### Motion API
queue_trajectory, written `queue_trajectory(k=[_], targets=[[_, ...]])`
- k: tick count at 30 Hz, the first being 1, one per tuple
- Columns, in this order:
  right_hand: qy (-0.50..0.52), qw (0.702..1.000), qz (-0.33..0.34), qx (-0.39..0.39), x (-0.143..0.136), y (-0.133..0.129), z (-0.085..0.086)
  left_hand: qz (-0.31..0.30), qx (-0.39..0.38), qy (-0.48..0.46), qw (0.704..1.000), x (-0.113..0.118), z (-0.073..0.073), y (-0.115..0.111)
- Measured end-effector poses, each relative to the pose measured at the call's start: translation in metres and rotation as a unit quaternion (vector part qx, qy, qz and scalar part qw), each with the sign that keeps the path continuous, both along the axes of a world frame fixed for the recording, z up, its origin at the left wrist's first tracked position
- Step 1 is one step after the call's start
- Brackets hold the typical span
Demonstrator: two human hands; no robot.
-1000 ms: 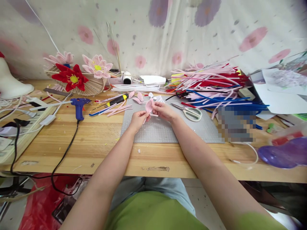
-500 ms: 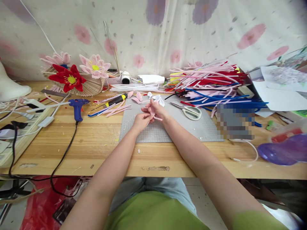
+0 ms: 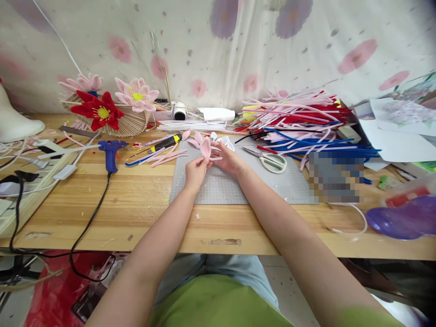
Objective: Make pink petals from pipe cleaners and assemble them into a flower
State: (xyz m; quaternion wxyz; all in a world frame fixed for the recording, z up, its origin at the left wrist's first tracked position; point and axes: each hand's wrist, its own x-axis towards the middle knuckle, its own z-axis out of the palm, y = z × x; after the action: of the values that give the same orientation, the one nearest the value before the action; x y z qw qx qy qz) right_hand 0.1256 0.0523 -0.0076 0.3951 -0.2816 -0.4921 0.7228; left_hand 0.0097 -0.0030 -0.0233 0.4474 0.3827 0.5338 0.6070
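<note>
My left hand (image 3: 196, 174) pinches the base of a pink fuzzy petal (image 3: 205, 147), which stands upright above the fingertips. Close beside it, my right hand (image 3: 229, 160) has its fingers stretched out and apart, near the petal's lower end. A short pink stem end (image 3: 215, 159) sticks out to the right between the hands. Behind them, more pink petals (image 3: 195, 140) and white petals (image 3: 227, 143) lie at the far edge of the grey cutting mat (image 3: 218, 196). Scissors (image 3: 273, 162) with pale green handles rest on the mat to the right.
A blue glue gun (image 3: 109, 155) stands at left, its black cord running off the front edge. Pink pipe cleaners (image 3: 168, 156) and a yellow-black tool (image 3: 165, 142) lie left of the mat. A large pipe cleaner pile (image 3: 293, 109) fills the back right. Finished flowers (image 3: 102, 112) stand back left.
The right hand's fingers have opened and moved off the petal. My left hand has shifted slightly left and now shows the petal upright, where both hands closed around it before.
</note>
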Motion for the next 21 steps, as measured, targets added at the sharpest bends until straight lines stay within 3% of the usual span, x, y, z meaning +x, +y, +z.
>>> queue_trajectory(k=[7,14,18,21], targets=[[-0.184,0.972,-0.024,0.144,0.004,-0.003,0.005,0.055,-0.003,0.006,0.998,-0.010,-0.005,0.008],[-0.288,0.881,-0.036,0.372,-0.004,-0.009,0.013,0.024,0.005,0.053,0.998,-0.013,-0.010,0.009],[-0.296,0.872,-0.026,0.388,-0.003,-0.009,0.013,0.010,0.013,0.144,0.989,-0.016,-0.008,0.007],[-0.324,0.845,-0.033,0.424,-0.004,-0.010,0.011,0.022,0.024,0.263,0.964,-0.018,-0.002,0.002]])
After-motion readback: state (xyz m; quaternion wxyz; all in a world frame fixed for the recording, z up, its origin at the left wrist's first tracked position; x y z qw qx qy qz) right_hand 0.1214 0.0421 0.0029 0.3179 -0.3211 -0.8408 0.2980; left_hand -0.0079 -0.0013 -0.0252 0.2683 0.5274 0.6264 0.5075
